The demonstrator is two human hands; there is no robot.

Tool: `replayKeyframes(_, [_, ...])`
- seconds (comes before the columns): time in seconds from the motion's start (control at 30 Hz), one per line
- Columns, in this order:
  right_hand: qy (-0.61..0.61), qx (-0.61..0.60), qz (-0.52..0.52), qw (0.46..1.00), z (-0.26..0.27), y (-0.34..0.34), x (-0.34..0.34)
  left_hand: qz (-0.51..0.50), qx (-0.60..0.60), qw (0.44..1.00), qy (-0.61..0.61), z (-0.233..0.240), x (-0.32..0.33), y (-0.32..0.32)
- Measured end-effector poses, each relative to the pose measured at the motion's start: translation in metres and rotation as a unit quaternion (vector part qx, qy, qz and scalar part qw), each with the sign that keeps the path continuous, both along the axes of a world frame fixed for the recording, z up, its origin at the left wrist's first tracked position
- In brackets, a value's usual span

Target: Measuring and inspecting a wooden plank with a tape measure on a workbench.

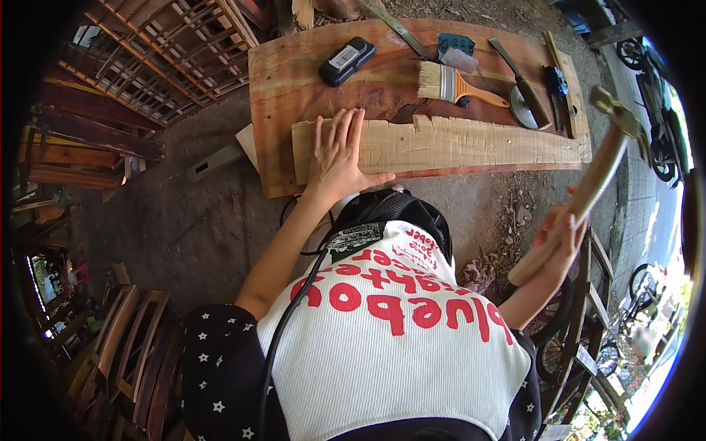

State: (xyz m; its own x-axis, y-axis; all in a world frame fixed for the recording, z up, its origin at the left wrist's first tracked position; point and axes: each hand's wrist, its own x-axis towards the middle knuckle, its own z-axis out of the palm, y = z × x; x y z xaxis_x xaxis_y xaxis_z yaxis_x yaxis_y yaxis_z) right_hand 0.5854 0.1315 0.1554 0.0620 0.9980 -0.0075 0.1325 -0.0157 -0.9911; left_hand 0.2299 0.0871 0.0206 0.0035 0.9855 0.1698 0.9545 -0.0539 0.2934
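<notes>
My left hand (342, 154) lies flat with spread fingers on the left end of a pale, rough-edged wooden board (452, 146). That board rests along the near edge of a reddish wooden slab (386, 99). In my right hand (560, 231), off the slab's right end, is a claw hammer (595, 176) gripped by its wooden handle, with its metal head raised. A small nail-like spot shows on the board's right half. Behind the board lie a wide paintbrush (452, 85) with an orange handle and a wood-handled chisel (524, 88) across a round metal disc (518, 107).
A dark case (347, 60), a metal ruler (400, 27), sandpaper (455, 43), a blue tool (556, 82) and a narrow wooden strip (568, 105) lie on the slab. Stacked wooden frames (160, 49) stand at left, a wooden ladder-like frame (587, 308) at lower right.
</notes>
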Motion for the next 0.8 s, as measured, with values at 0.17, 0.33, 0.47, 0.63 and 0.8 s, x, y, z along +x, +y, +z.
replayKeyframes(0.17, [0.049, -0.031, 0.020, 0.998, -0.005, -0.011, -0.033, -0.017, -0.002, 1.000, -0.016, 0.002, -0.006, -0.001])
replayKeyframes(0.33, [0.121, -0.090, 0.128, 0.980, -0.015, -0.012, -0.050, -0.015, 0.011, 1.000, -0.015, 0.003, -0.008, -0.002])
replayKeyframes(0.47, [0.106, -0.210, 0.172, 0.956, -0.028, -0.017, -0.058, -0.011, -0.002, 1.000, -0.027, 0.006, -0.012, -0.003])
replayKeyframes(0.63, [0.097, -0.236, 0.161, 0.953, -0.031, -0.023, -0.062, -0.024, -0.005, 1.000, -0.007, 0.010, -0.033, -0.010])
replayKeyframes(0.8, [-0.017, -0.177, 0.140, 0.974, -0.042, -0.017, -0.066, -0.017, -0.008, 1.000, -0.006, 0.011, -0.045, -0.025])
